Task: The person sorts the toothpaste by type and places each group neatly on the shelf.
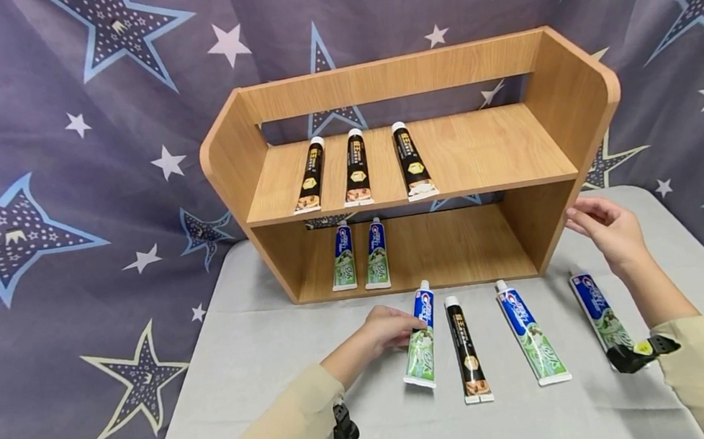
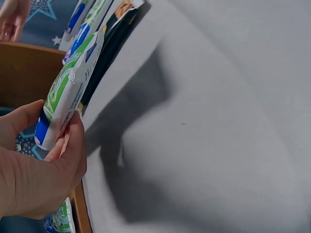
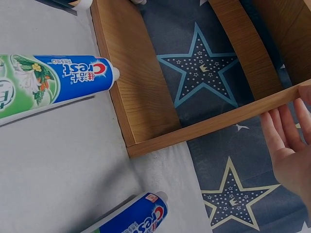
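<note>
My left hand (image 1: 390, 328) pinches a blue, green and white Crest toothpaste tube (image 1: 422, 338) between thumb and fingers, cap toward the shelf. In the left wrist view the tube (image 2: 68, 92) is tilted above the table. My right hand (image 1: 610, 230) touches the right side panel of the wooden shelf (image 1: 561, 224), fingers fairly straight against its outer side, thumb at the front edge. One black toothpaste tube (image 1: 468, 351) and two more Crest tubes (image 1: 532, 335) (image 1: 602, 314) lie on the table, the rightmost partly hidden by the right wrist strap.
On the upper board lie three black tubes (image 1: 355, 168). Two Crest tubes (image 1: 375, 254) lie side by side on the left of the lower board. A grey cloth covers the table (image 1: 268, 403), and a star-patterned curtain (image 1: 92, 227) hangs behind the shelf.
</note>
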### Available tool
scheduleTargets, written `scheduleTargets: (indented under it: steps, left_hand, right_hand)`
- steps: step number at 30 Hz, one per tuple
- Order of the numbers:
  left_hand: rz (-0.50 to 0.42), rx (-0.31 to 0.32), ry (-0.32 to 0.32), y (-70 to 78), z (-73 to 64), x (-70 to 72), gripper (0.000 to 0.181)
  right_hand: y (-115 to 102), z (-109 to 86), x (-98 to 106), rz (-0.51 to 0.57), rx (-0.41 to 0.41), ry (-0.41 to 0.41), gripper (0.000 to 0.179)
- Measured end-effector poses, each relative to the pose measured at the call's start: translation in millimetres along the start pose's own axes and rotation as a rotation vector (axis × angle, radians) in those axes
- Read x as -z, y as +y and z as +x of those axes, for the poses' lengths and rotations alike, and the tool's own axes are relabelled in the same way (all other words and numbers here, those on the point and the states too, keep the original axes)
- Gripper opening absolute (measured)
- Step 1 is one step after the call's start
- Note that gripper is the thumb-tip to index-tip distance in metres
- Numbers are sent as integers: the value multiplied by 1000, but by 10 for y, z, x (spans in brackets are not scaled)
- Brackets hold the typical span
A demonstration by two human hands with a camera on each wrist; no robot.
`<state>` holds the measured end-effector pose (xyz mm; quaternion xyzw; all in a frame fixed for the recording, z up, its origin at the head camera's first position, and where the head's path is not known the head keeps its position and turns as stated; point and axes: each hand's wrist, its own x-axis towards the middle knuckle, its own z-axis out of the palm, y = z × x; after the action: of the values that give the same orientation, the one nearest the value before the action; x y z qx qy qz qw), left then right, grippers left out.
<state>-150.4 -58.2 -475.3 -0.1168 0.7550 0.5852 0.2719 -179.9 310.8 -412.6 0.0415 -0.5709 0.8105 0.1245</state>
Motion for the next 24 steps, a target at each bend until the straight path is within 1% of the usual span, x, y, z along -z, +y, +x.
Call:
scheduleTargets:
  steps: [5, 11, 15, 20, 22, 24]
  left_hand:
    - [-37, 34, 2, 105, 91, -11, 31]
    - [-85, 69, 58, 249, 245, -19, 40]
    - [-98, 71, 75, 351, 339, -10, 41]
    - [-121, 60, 84, 493, 449, 9, 39]
    - [-127, 52, 112, 540, 501, 7, 40]
    - [-123, 47, 163, 595, 565, -2, 49]
  right_hand:
    - [10, -3, 9, 4, -2, -2, 23]
    - [14, 3, 12, 57, 7, -7, 26]
    - [17, 7, 4, 67, 2, -10, 26]
    - [14, 4, 3, 54, -5, -4, 25]
    - [9, 3, 0, 43, -6, -1, 25]
    - [4, 2, -4, 35, -7, 2, 25]
